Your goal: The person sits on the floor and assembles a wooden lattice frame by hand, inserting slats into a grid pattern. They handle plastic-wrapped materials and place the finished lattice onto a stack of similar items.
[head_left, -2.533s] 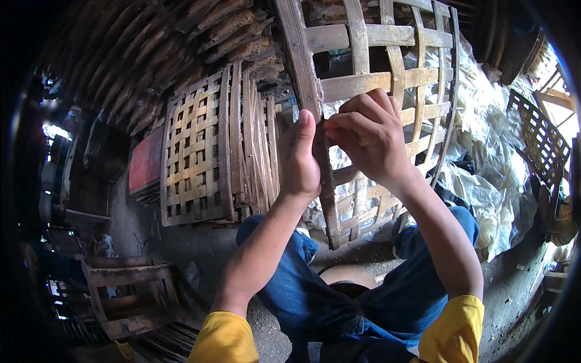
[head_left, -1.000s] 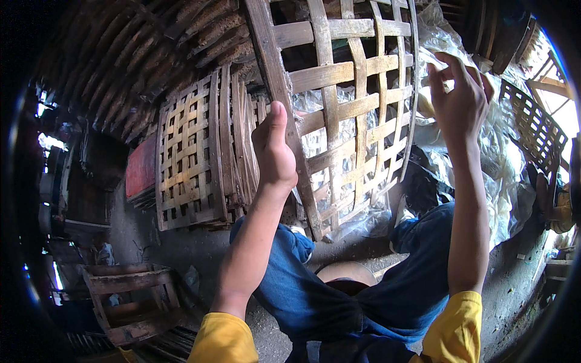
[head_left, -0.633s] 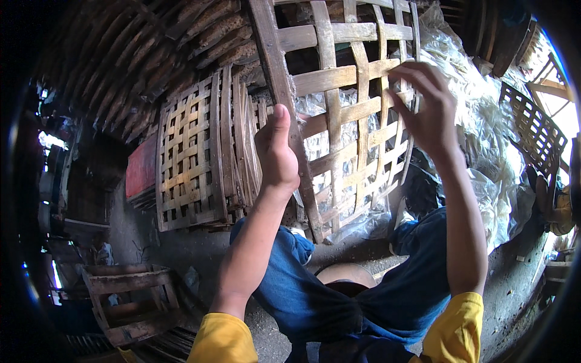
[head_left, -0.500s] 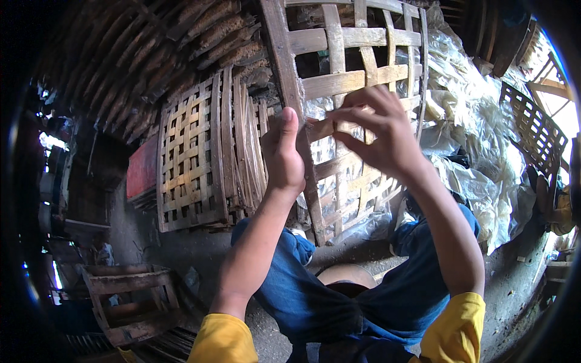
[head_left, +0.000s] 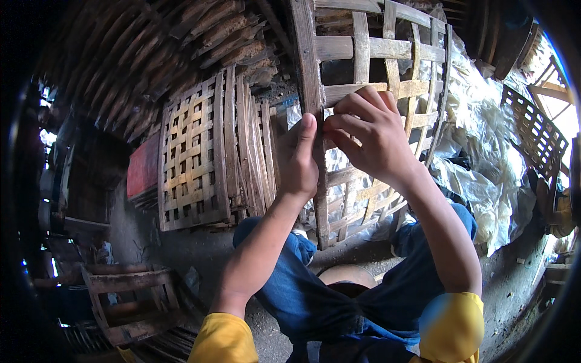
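Behind the woven panel (head_left: 413,89) — crumpled clear plastic (head_left: 496,145).

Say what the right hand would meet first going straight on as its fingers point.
Likely the side rail of the woven frame, just left of the right hand; whether the fingertips touch is unclear.

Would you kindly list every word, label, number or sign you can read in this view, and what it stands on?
None: I can read no text anywhere in this view.
The woven frame, stacked frames and red panel show no writing that I can make out.
The right sleeve has a blurred round patch; anything there is unreadable.
The far left edge is too dark to tell.
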The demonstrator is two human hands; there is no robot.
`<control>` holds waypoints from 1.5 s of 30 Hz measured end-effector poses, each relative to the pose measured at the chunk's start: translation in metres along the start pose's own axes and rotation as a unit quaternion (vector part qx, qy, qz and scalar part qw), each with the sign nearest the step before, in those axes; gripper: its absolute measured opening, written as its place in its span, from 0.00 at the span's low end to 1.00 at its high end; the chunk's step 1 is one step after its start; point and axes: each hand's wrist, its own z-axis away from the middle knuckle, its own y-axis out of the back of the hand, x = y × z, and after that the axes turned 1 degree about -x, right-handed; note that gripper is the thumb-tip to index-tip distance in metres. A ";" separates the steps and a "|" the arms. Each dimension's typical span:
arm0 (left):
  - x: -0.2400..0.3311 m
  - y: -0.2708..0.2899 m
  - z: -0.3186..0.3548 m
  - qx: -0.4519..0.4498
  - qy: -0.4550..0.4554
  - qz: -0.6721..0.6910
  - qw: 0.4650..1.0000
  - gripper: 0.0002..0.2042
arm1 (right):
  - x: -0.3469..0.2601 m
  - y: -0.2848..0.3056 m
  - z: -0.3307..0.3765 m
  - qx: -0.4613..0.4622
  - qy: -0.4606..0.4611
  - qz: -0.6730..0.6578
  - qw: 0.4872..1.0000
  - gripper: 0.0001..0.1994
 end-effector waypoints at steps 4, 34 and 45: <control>-0.006 0.010 -0.005 -0.004 0.027 -0.032 0.999 0.25 | -0.004 -0.002 -0.006 -0.018 0.012 0.049 0.999 0.08; 0.016 0.064 -0.028 0.181 -0.019 0.039 0.983 0.29 | 0.071 0.039 0.030 -0.110 -0.077 0.059 0.989 0.15; 0.018 0.058 -0.023 0.173 -0.018 0.088 0.981 0.26 | 0.067 0.028 0.028 -0.183 -0.115 -0.053 0.975 0.16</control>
